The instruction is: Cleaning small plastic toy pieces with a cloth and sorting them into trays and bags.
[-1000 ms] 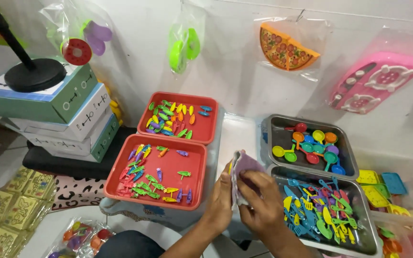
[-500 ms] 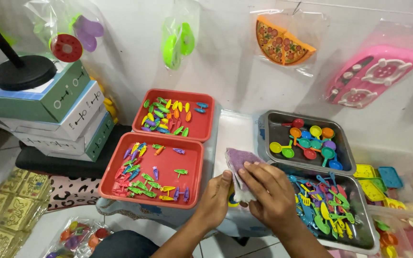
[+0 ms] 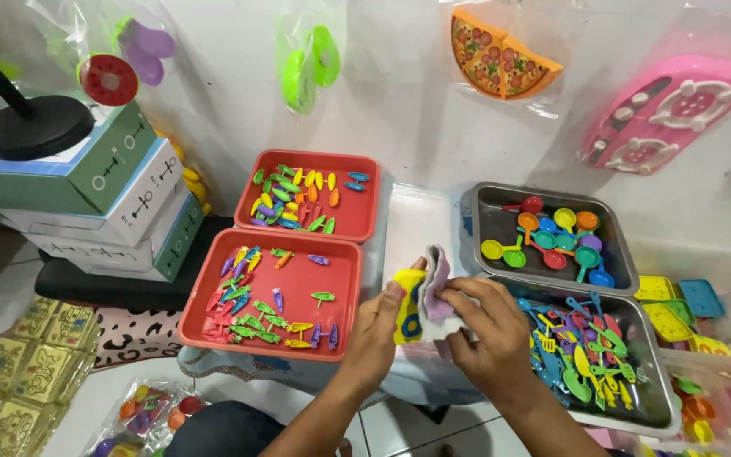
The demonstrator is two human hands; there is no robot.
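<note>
My left hand point(image 3: 376, 328) grips a small yellow toy piece point(image 3: 409, 306) with blue marks. My right hand point(image 3: 491, 334) presses a pale purple cloth point(image 3: 438, 281) against that piece. Both hands hover between the near red tray point(image 3: 347, 335) of small coloured toy bits and a metal tray point(image 3: 653, 404) heaped with coloured toy utensils. How much of the yellow piece lies under the cloth I cannot tell.
A second red tray point(image 3: 367, 222) of toy pieces sits behind the first. A metal tray point(image 3: 484, 211) of toy pans is at the back right. Stacked boxes point(image 3: 120, 199) with a black stand point(image 3: 34, 127) stand left. Bagged toys hang on the wall; yellow packets point(image 3: 19, 381) lie lower left.
The purple cloth has shifted from mostly covering the piece to one side, and the yellow toy piece now shows in my left hand. Both hands moved slightly toward the middle.
</note>
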